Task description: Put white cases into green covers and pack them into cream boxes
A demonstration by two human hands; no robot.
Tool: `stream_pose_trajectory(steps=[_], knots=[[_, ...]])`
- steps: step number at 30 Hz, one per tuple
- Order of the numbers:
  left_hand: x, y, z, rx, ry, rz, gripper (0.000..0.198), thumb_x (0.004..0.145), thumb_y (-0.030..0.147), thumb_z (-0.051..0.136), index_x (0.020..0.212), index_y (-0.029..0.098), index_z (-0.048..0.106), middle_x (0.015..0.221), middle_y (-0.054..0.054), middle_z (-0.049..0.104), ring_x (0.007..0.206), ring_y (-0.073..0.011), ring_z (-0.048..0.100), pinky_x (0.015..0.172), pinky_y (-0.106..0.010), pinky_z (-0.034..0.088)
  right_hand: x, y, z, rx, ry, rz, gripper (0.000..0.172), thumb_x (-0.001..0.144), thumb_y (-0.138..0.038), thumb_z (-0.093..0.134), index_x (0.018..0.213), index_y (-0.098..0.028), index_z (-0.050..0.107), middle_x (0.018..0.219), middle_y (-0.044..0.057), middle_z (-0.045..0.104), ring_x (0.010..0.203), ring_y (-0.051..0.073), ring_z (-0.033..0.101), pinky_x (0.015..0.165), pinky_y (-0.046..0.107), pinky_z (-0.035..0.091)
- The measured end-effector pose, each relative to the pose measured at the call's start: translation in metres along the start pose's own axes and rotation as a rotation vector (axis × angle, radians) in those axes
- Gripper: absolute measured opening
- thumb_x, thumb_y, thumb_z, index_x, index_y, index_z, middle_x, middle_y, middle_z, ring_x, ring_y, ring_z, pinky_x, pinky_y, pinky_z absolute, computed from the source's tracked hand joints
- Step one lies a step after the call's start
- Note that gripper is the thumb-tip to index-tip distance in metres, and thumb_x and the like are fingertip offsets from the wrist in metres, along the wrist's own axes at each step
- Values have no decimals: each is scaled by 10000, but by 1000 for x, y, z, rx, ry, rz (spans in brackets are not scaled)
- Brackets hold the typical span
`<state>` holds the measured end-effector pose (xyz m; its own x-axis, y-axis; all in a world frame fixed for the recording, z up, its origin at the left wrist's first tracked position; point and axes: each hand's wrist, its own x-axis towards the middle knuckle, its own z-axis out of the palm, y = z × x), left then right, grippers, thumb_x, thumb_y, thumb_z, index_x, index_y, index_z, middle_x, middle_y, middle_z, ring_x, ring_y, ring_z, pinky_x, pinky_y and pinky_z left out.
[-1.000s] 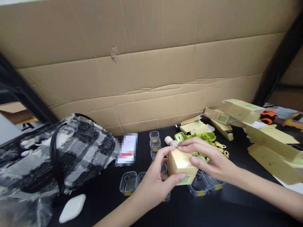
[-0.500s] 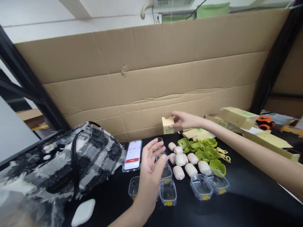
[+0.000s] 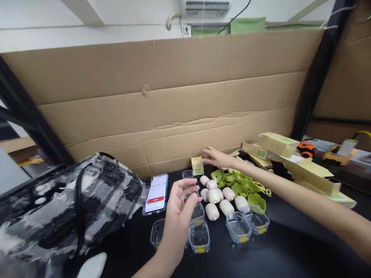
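My right hand [image 3: 215, 157] reaches across to the back of the black table, fingers stretched out. Its fingertips are at the right edge of a small cream-coloured box [image 3: 197, 166] with a green label, standing by the cardboard wall; whether they still touch cannot be told. My left hand [image 3: 178, 210] hovers with fingers apart and nothing in it, over clear plastic containers [image 3: 199, 235] with yellow stickers, hiding some of them. Between the hands lie several whitish, rounded capsule-like pieces [image 3: 213, 195]. Beside these are green flower-shaped cups [image 3: 256, 202].
Two more clear containers [image 3: 239, 227] stand at the front right. Opened cream cartons [image 3: 313, 172] pile up at the right. A phone [image 3: 156, 195] showing a timer lies left of my left hand, beside a black-and-white frayed bag [image 3: 107, 197]. A cardboard wall [image 3: 174, 108] closes off the back.
My right hand has brought the small box down onto the table at the back, and its fingers have loosened from it. My left hand stays over the containers. The view has shifted slightly right.
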<state>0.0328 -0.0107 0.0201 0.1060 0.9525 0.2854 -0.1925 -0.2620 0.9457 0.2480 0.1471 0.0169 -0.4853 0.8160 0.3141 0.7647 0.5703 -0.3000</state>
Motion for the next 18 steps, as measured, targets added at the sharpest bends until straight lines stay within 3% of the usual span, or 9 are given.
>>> stream_pose_trajectory(steps=[5, 8, 10, 15, 18], knots=[[4, -5, -2, 67, -89, -4, 153, 809, 223, 604, 961, 206, 597, 1064, -45, 609, 896, -167, 614, 718, -281, 553, -70, -10, -35, -90, -94, -23, 209, 933, -305, 566, 1063, -148, 613, 1037, 52, 650, 864, 170, 645, 760, 366, 544], [6, -11, -3, 84, -4, 74, 227, 815, 207, 600, 1032, 233, 539, 1119, -40, 570, 884, -152, 615, 687, -266, 551, -113, -7, -42, -163, -147, -21, 95, 890, -220, 591, 854, -175, 667, 852, 14, 687, 757, 157, 654, 718, 321, 527], [8, -15, -3, 96, 42, 151, 252, 824, 199, 591, 1056, 252, 508, 1130, -36, 556, 863, -143, 620, 661, -255, 547, -132, -3, -38, -221, -131, 3, 105, 872, -208, 579, 840, -192, 678, 818, 27, 695, 724, 179, 661, 668, 307, 513], [10, -22, -3, 109, 29, 212, 277, 845, 196, 577, 1093, 267, 477, 1127, -42, 548, 825, -132, 620, 634, -247, 536, -132, 11, -17, -357, -4, 31, 247, 907, -249, 505, 1107, -166, 623, 952, 118, 672, 828, 265, 660, 695, 371, 494], [7, -24, -1, 76, 22, 205, 356, 846, 174, 564, 1140, 299, 407, 1132, -34, 527, 828, -134, 615, 664, -279, 531, -119, 20, -11, -393, 9, -35, 212, 881, -259, 551, 1049, -179, 652, 895, 103, 664, 786, 267, 661, 692, 375, 486]])
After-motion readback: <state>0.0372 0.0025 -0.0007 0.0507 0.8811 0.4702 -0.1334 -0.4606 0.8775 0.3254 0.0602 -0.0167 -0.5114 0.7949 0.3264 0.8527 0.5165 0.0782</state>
